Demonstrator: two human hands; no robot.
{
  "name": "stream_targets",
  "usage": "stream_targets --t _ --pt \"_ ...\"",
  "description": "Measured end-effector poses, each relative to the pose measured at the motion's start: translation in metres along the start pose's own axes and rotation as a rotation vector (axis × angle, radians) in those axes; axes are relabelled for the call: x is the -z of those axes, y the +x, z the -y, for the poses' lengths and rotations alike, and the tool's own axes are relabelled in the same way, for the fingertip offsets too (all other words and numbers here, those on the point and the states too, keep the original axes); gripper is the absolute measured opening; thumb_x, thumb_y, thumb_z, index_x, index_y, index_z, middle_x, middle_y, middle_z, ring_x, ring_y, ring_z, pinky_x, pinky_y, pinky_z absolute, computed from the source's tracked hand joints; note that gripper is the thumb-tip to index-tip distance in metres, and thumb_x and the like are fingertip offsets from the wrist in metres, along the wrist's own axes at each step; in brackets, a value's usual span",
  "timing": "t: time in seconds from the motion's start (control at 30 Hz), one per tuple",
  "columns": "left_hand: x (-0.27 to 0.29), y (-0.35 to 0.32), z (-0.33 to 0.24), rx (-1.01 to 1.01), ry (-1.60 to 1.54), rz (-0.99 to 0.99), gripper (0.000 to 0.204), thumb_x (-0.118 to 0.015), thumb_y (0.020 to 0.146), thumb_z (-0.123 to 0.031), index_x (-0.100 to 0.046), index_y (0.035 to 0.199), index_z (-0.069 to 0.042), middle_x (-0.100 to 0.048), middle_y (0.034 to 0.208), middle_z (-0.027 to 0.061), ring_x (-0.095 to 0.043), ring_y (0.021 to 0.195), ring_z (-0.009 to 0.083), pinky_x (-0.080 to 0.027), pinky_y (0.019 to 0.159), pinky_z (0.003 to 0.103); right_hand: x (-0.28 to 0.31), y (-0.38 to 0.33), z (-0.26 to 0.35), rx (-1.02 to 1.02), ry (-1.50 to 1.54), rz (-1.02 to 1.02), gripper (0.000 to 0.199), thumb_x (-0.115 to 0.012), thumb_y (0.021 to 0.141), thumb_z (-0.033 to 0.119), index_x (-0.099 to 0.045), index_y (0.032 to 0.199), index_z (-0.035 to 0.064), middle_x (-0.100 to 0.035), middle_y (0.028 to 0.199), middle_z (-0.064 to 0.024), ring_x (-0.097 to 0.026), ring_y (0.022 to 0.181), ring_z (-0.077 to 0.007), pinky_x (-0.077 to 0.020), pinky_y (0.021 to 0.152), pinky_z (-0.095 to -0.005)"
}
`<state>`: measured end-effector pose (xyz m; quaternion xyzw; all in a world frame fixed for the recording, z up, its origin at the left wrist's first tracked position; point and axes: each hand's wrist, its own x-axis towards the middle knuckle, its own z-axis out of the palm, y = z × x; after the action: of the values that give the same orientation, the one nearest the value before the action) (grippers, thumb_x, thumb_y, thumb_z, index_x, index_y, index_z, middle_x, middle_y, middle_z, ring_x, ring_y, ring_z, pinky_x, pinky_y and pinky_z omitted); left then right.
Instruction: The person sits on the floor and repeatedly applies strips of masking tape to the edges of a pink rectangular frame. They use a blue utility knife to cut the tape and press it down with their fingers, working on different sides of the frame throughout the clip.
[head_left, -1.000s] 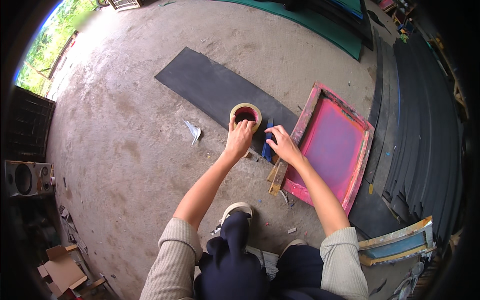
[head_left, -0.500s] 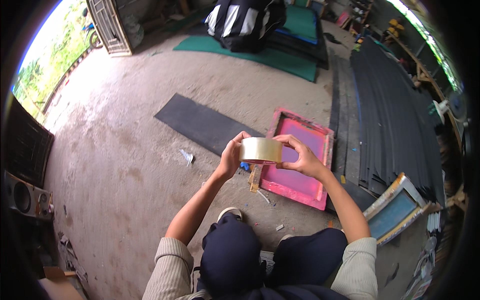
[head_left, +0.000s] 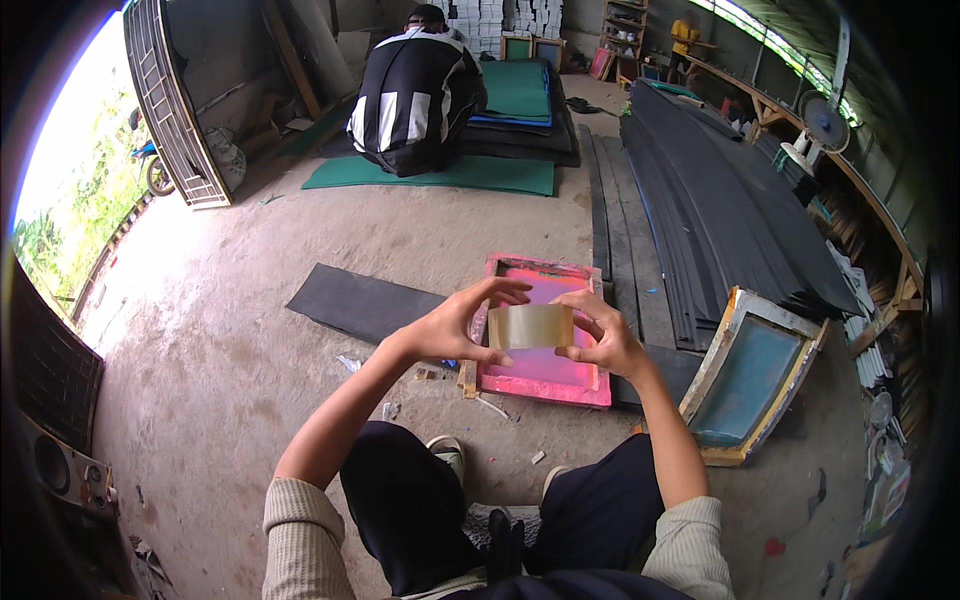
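Note:
A wide roll of clear, yellowish packing tape (head_left: 532, 327) is held up in front of me, its outer face toward me. My right hand (head_left: 610, 345) grips its right end between thumb and fingers. Around the left end curves my left hand (head_left: 450, 325), thumb and fingers spread apart, seemingly not pressing on the roll. Behind and below the tape, a pink-framed printing screen (head_left: 545, 388) with a purple mesh lies on the floor. A dark flat sheet (head_left: 365, 300) extends left from it.
Right of me leans a wooden-framed screen (head_left: 748, 380) with bluish mesh. Long stacked black sheets (head_left: 710, 200) fill the right side. Ahead, a person in a black and white jacket (head_left: 410, 105) crouches at green mats (head_left: 515, 105). Farther back stands someone in yellow (head_left: 683, 38). A speaker (head_left: 70, 465) sits at left.
My left hand has loosened from the tape roll and its fingers have spread, while my right hand keeps its grip. The view has tilted up and shifted right, showing more of the room.

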<state>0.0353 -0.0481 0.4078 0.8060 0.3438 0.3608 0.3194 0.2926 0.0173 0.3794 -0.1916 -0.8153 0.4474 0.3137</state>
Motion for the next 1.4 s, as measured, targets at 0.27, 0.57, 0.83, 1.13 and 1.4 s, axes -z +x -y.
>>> stream_targets --t 0.27,0.57,0.83,1.13,1.4 --pt "-0.031 0.004 0.002 -0.082 0.412 -0.268 0.059 -0.079 0.066 -0.016 -0.054 0.118 -0.007 -0.061 0.104 0.0121 -0.058 0.098 0.0327 -0.047 0.085 0.041 -0.007 0.006 0.006 0.155 -0.237 -0.113 0.05 -0.064 0.076 0.006 -0.053 0.125 0.0116 -0.051 0.125 -0.0068 -0.042 0.125 -0.0241 -0.0351 0.106 -0.038" --pt "-0.038 0.007 0.01 -0.097 0.597 -0.325 0.053 -0.076 0.067 -0.02 -0.053 0.113 -0.007 -0.058 0.101 0.0098 -0.057 0.097 0.0273 -0.043 0.084 0.037 -0.021 0.018 0.008 0.167 -0.335 -0.3 0.028 -0.061 0.08 0.001 -0.065 0.107 0.0074 -0.061 0.109 -0.0081 -0.057 0.107 -0.0241 -0.0447 0.094 -0.0343" --pt "-0.036 0.001 0.014 -0.046 0.652 -0.322 0.057 -0.077 0.067 -0.022 -0.053 0.117 -0.009 -0.058 0.102 0.0103 -0.057 0.1 0.0285 -0.043 0.089 0.039 -0.032 0.024 -0.002 0.117 -0.092 -0.342 0.024 -0.058 0.082 -0.005 -0.065 0.103 0.0046 -0.061 0.104 -0.0075 -0.061 0.1 -0.0191 -0.0502 0.087 -0.0294" --pt "-0.035 -0.002 0.022 -0.032 0.663 -0.36 0.06 -0.078 0.065 -0.022 -0.052 0.118 -0.008 -0.059 0.106 0.0108 -0.056 0.102 0.0294 -0.043 0.091 0.04 -0.041 0.028 -0.011 0.0 -0.019 -0.452 0.025 -0.056 0.084 -0.005 -0.062 0.108 0.0011 -0.06 0.103 -0.0094 -0.063 0.097 -0.0184 -0.0517 0.085 -0.0291" --pt "-0.041 0.001 0.035 -0.086 0.702 -0.511 0.056 -0.076 0.068 -0.021 -0.049 0.113 -0.003 -0.055 0.103 0.0118 -0.053 0.103 0.0292 -0.04 0.089 0.039 -0.071 0.033 -0.009 0.085 -0.24 -0.605 0.035 -0.06 0.08 -0.005 -0.06 0.114 0.0017 -0.06 0.105 -0.0128 -0.061 0.099 -0.0258 -0.0501 0.087 -0.0327"
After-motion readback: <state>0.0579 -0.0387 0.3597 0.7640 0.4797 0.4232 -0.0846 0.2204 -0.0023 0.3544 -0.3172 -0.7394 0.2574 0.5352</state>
